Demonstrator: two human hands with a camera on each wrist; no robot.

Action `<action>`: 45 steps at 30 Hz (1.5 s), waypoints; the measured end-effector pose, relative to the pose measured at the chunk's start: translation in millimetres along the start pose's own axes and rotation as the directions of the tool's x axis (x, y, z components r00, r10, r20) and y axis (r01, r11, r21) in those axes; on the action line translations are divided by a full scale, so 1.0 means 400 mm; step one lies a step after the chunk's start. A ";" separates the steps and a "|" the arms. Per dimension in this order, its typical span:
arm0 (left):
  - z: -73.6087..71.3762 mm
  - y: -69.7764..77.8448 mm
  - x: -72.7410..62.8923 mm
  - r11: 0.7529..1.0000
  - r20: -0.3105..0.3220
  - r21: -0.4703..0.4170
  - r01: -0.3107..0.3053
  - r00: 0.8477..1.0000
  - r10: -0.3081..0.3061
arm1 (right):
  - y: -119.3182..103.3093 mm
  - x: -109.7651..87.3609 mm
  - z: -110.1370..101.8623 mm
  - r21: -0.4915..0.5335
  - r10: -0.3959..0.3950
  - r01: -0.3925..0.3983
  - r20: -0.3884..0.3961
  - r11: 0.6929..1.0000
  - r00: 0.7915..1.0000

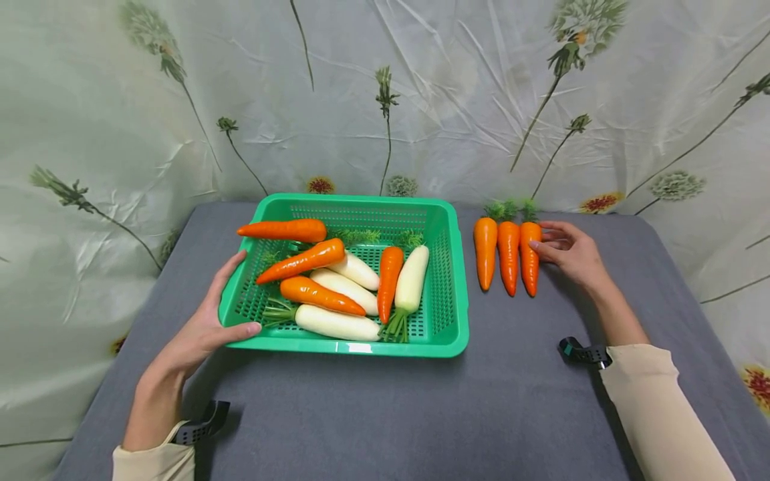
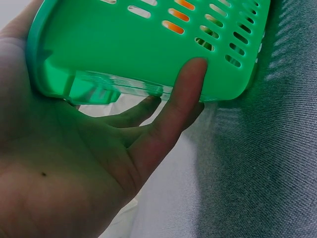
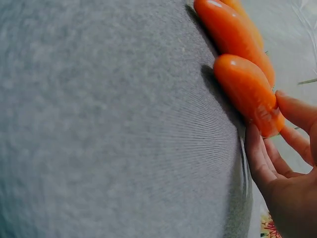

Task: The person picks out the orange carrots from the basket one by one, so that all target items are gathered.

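Note:
A green plastic basket (image 1: 445,344) holds several orange carrots (image 1: 303,260) and several white radishes (image 1: 338,323), some with green tops. My left hand (image 1: 201,331) grips its left end, thumb over the near rim and fingers along the side; in the left wrist view, the fingers touch the perforated outer wall (image 2: 124,54). To the right, three carrots lie side by side on the cloth, tips toward me: a left carrot (image 1: 485,250), a middle carrot (image 1: 508,257) and a right carrot (image 1: 530,260). My right hand (image 1: 571,254) pinches the right carrot near its leafy end between thumb and fingers.
Grey cloth (image 1: 421,414) covers the table. Behind it hangs a pale curtain (image 1: 337,100) printed with flowers, close to the table's far edge. Black straps (image 1: 201,424) sit on both wrists.

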State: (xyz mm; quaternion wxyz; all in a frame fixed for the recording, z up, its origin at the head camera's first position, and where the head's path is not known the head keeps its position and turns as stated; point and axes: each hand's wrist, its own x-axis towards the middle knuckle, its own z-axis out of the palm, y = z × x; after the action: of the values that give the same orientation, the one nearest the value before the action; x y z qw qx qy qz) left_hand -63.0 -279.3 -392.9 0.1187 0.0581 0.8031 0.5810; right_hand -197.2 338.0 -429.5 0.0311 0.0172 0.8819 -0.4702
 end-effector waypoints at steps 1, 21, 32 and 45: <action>0.000 0.000 0.000 1.000 0.001 -0.003 -0.001 1.000 0.001 | 0.001 -0.001 0.001 0.001 0.000 0.000 0.001 1.000 1.000; -0.002 -0.001 -0.003 1.000 0.007 0.002 0.007 1.000 -0.007 | 0.004 -0.023 -0.007 0.103 -0.026 0.031 -0.049 0.994 0.998; -0.001 -0.001 0.000 1.000 0.001 -0.009 0.005 1.000 -0.005 | 0.003 -0.031 -0.017 0.020 -0.060 0.063 -0.119 0.998 0.991; -0.001 0.001 -0.001 1.000 0.008 -0.014 0.000 1.000 0.000 | -0.064 -0.037 -0.012 -0.110 -0.103 0.088 -0.139 0.990 0.985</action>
State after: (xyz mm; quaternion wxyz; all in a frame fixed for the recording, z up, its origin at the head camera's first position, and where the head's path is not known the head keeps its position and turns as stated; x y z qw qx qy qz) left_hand -62.7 -279.7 -392.5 0.1225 0.0595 0.7986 0.5863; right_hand -184.0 327.9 -404.7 -0.0545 0.0073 0.9048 -0.4223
